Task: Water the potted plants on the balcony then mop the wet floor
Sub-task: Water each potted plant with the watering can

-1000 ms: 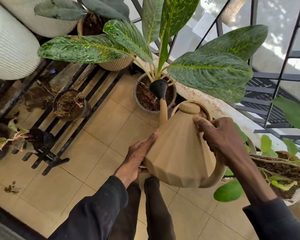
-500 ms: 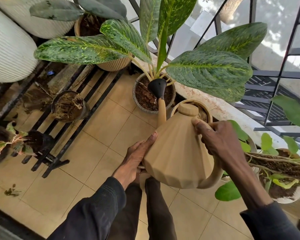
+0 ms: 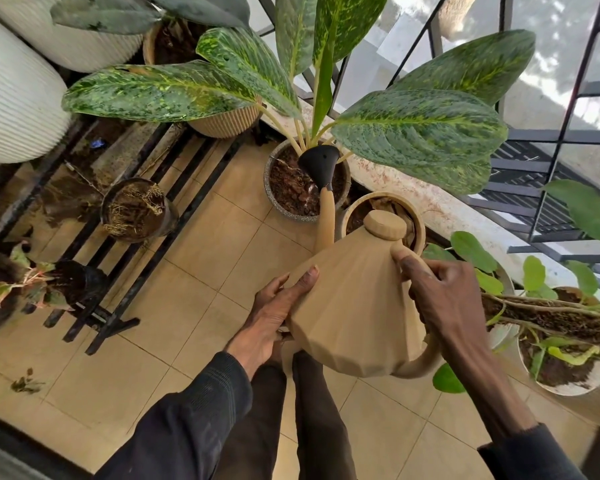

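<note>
A tan faceted watering can [image 3: 354,306] is tilted forward, its black rose [image 3: 319,164] over the soil of a grey speckled pot [image 3: 274,199] that holds a plant with big mottled green leaves [image 3: 420,133]. Water glistens on the soil below the rose. My right hand [image 3: 444,299] grips the can's handle near its top. My left hand [image 3: 274,313] presses flat against the can's left side and underside, fingers straight.
A tan pot [image 3: 385,202] stands right behind the can. A black slatted rack [image 3: 125,271] on the left bears a small dark pot [image 3: 136,209] of dry roots. White ribbed planters [image 3: 14,98] stand far left. A white pot with a vine [image 3: 561,368] and the railing [image 3: 548,188] lie right.
The can has tipped a little further forward, and water now shows on the soil under the rose. Both hands keep their places on the can.
</note>
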Demonstrator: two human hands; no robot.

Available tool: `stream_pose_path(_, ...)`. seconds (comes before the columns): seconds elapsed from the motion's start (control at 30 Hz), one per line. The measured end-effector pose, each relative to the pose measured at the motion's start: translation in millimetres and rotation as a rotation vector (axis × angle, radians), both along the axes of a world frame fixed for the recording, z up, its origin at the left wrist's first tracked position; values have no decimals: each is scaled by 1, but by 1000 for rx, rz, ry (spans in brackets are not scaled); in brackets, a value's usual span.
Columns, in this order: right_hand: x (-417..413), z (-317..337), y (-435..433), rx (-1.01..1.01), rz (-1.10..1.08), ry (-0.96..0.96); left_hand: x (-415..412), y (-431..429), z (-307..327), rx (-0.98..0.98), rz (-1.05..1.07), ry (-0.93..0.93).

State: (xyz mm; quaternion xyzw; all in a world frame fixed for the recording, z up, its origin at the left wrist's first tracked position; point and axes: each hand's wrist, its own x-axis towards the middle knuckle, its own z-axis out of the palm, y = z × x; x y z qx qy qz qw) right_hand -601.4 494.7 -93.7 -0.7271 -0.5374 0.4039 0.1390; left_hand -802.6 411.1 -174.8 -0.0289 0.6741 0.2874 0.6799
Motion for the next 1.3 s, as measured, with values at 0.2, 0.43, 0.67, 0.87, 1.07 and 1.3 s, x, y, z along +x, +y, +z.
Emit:
stream_pose_path(0.2, 4, -2, -14, 79, -39, 52, -3, 1, 4, 51, -25, 34)
stream_pose_path(0.43, 6, 2, -29, 180, -53, 97, -6, -6, 19, 111, 5, 9)
stream_pose_path(0.67, 10, 41, -41, 257, -57, 120, -6, -3, 72, 161, 38, 7)
stream_pose_path(0.87, 16, 79, -47, 305, -64, 132, -5, -6, 121, 213, 35, 14)
stream_pose_path(1.07, 23, 113, -50, 371, -62, 170, -1, -6, 165, 245, 45, 24)
stream_pose_path(1.3, 29, 144, -55, 397, -52, 199, 8, -10, 189, 267, 41, 55)
